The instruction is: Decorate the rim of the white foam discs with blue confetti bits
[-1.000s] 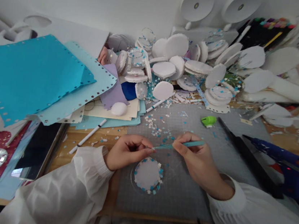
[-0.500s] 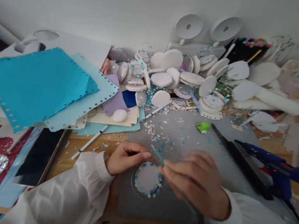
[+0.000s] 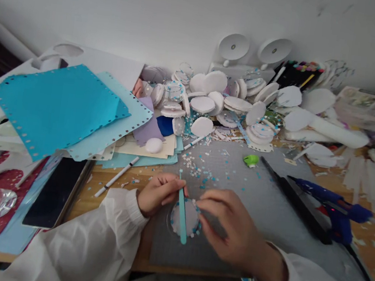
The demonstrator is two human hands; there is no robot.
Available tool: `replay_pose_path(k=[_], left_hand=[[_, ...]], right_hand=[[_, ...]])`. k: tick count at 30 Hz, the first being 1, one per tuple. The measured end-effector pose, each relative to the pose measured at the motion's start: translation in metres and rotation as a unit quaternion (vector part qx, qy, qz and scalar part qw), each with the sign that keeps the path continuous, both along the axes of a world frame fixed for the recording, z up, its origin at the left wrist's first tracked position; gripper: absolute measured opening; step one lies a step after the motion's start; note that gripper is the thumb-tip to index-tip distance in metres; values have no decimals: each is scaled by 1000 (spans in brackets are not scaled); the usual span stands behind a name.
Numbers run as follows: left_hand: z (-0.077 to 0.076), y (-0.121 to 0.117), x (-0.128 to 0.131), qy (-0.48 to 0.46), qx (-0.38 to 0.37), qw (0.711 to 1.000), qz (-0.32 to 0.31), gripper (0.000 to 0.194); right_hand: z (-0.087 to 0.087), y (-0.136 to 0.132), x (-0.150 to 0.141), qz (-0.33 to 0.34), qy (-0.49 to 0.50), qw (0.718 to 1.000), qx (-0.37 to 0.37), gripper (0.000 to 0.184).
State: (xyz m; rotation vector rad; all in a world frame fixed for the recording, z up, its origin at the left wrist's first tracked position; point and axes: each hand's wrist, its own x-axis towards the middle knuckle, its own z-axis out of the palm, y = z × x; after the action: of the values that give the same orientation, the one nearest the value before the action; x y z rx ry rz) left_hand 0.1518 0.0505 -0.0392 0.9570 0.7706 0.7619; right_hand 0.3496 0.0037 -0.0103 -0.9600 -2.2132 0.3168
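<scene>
My left hand (image 3: 162, 195) is closed on teal tweezers (image 3: 183, 217), which slant across a round white disc (image 3: 193, 218) with small blue and white pieces around its rim. The narrow tip of the tweezers points away from me, with a tiny pale piece at its end. Beside the disc's right edge is my right hand (image 3: 231, 230), thumb and forefinger apart at the rim, with nothing visible between them. The disc lies on a grey cutting mat (image 3: 203, 258), with a clear ring edge showing at its left.
Tiny paper cutouts (image 3: 204, 174) are scattered beyond the hands. A green punch (image 3: 250, 160), a black bar-shaped tool (image 3: 293, 199) and a blue glue gun (image 3: 333, 206) lie right. White discs (image 3: 203, 127) are heaped behind. Blue sheets (image 3: 61, 111), a pen (image 3: 117, 176) and a phone (image 3: 56, 193) are left.
The tweezers have passed from my right hand to my left hand and now lie over the disc. My right hand's fingers have opened near the rim. The camera view has shifted slightly.
</scene>
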Motion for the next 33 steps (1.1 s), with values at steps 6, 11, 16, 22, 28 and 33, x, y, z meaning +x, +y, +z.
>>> replay_pose_path(k=[6, 11, 16, 22, 28, 33], left_hand=[[-2, 4, -1, 1, -26, 1000, 17, 40], [-3, 3, -1, 8, -25, 1000, 13, 39], [-3, 4, -2, 13, -28, 1000, 6, 40], [-4, 5, -3, 17, -34, 999, 2, 41], [-5, 7, -3, 11, -37, 999, 13, 42], [-3, 8, -2, -25, -53, 998, 22, 38]], right_hand=[[-13, -9, 24, -99, 63, 913, -392, 17], [-16, -3, 11, -52, 99, 854, -508, 23], [-22, 0, 4, -46, 116, 821, -557, 24], [-23, 1, -1, -39, 91, 829, -551, 18], [-16, 3, 9, -21, 122, 868, -481, 18], [-1, 7, 56, -136, 125, 874, -449, 25]])
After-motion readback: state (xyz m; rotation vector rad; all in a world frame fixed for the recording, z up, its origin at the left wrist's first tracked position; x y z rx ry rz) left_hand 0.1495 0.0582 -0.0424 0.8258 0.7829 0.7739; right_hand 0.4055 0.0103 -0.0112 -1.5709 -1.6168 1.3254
